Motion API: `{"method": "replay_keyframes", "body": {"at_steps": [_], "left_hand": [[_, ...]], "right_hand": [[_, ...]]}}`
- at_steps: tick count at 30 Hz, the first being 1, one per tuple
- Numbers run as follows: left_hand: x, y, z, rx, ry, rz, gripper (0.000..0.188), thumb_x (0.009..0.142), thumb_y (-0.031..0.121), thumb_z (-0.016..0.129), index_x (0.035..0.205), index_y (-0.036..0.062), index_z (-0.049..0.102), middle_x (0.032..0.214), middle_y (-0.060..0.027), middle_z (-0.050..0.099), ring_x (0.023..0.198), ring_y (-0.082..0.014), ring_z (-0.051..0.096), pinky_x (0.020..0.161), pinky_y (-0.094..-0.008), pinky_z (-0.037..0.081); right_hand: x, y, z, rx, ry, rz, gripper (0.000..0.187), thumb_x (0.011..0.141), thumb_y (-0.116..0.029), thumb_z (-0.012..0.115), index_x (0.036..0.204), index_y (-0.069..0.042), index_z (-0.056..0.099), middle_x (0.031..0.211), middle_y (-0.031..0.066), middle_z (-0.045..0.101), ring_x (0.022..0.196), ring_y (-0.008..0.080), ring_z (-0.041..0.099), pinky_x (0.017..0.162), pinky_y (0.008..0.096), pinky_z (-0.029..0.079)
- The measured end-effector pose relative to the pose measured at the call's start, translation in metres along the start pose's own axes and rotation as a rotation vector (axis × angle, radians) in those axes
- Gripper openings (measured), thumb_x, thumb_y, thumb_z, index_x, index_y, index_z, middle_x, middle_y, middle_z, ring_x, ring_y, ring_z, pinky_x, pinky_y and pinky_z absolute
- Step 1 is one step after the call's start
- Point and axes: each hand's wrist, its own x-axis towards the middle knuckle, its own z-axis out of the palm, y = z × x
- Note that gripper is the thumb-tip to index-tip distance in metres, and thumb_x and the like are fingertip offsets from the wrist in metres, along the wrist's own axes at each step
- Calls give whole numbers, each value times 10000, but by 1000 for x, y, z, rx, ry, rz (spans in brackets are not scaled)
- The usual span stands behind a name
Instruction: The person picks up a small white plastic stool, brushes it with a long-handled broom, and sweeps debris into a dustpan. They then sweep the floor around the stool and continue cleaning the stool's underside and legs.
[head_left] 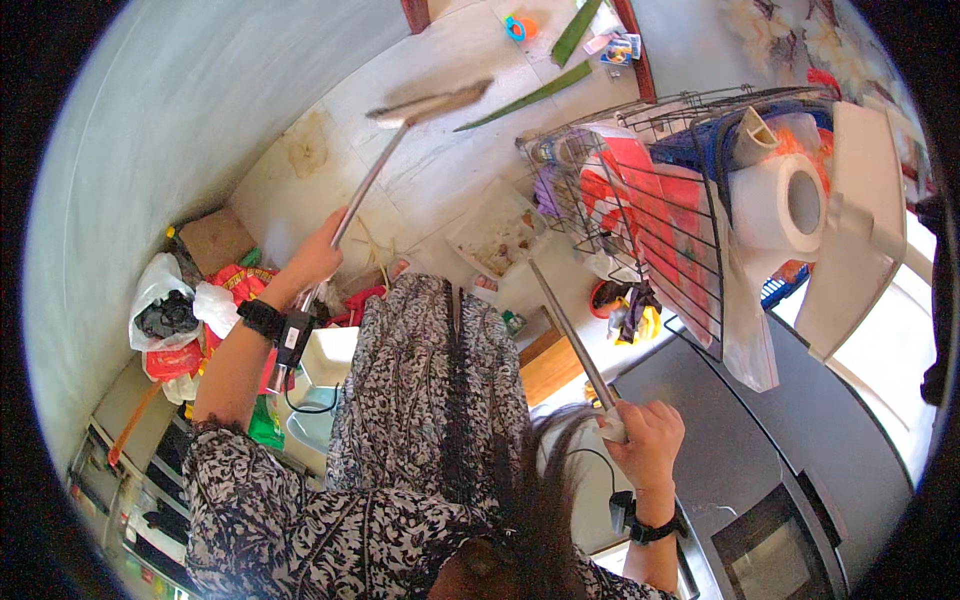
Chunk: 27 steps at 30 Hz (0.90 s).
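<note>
My left hand (pixel 315 255) is closed around the thin metal handle of a broom (pixel 440 104). The bristle head rests on the pale tiled floor (pixel 425 180), out in front of me. In my right hand (pixel 645 440), lower and to the right, is the end of a long-handled dustpan (pixel 568 328). Its pale pan lies on the floor between the broom and my feet, with small dark bits of debris in it. The broom head and the pan are apart. Both wrists carry dark bands with small devices.
A black wire rack (pixel 690 215) with packets and a white paper roll (pixel 780 208) stands at right. Long green leaves (pixel 530 95) and small wrappers (pixel 618 48) lie on the far floor. Plastic bags (pixel 165 310) and a cardboard box (pixel 215 243) crowd the left wall (pixel 190 120).
</note>
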Motion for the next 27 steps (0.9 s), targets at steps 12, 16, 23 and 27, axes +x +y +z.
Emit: {"method": "replay_keyframes", "body": {"at_steps": [12,16,23,27], "left_hand": [[277,77,18,-7,57,-273,714,777,89,470,1433,-69,235,1062,-347,612,942,-438,640,769,-472,530],[234,56,51,190,-10,-225,740,830,82,452,1475,-29,108,1018,-341,622,923,-447,637,777,-511,519],[83,-14,56,563,-272,-113,840,772,10,544,1499,54,125,874,-268,650,799,-408,646,666,-504,505],[20,-12,59,482,-302,-122,812,797,43,555,1500,54,148,890,-269,645,815,-416,637,691,-498,500]], "right_hand": [[15,-12,20,-15,26,53,296,631,-259,795,835,-103,647,621,24,555,588,237,509,560,380,384],[12,-12,21,30,90,2,285,666,-289,792,823,-102,646,608,25,545,580,234,503,552,379,376],[11,-9,9,-38,58,3,284,671,-293,790,830,-106,648,626,35,551,599,245,502,563,393,381],[8,-11,8,-67,52,-8,306,665,-306,797,861,-118,656,651,36,574,631,238,550,557,393,396]]}}
